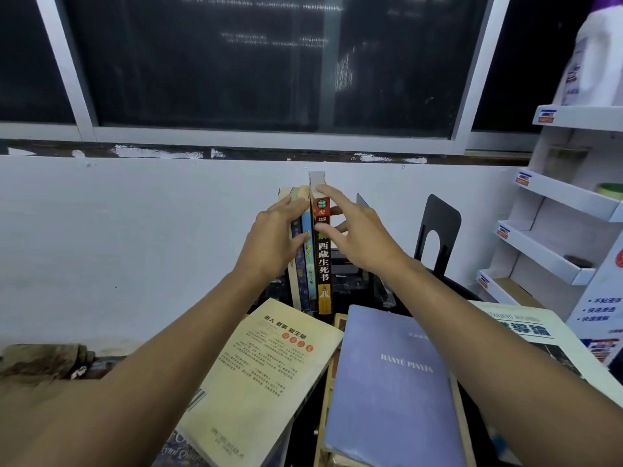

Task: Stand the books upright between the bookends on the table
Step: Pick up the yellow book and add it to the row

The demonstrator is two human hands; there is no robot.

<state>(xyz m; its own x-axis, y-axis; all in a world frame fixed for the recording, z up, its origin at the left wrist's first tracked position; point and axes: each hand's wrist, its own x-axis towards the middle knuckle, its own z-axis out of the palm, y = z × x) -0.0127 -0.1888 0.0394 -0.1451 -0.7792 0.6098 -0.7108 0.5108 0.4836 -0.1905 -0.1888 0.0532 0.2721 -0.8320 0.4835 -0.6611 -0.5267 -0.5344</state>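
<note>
Three books stand upright at the back of the table. The rightmost is a black-spined book (323, 264) with white Chinese characters, next to a blue-spined book (307, 254) and a thin pale one. My left hand (276, 237) presses flat against the left side of the row. My right hand (354, 230) grips the black-spined book near its top, fingers over its edge. A black metal bookend (438, 234) stands apart to the right. The left bookend is hidden. Lying flat in front are a yellowed book (266, 375), a blue-purple book (394, 392) and a white book (539, 335).
A white wall and dark window rise right behind the table. A white cardboard display shelf (553, 251) stands at the right, with a white bottle (596, 59) on its top tier. More books lie under the flat ones near the front edge.
</note>
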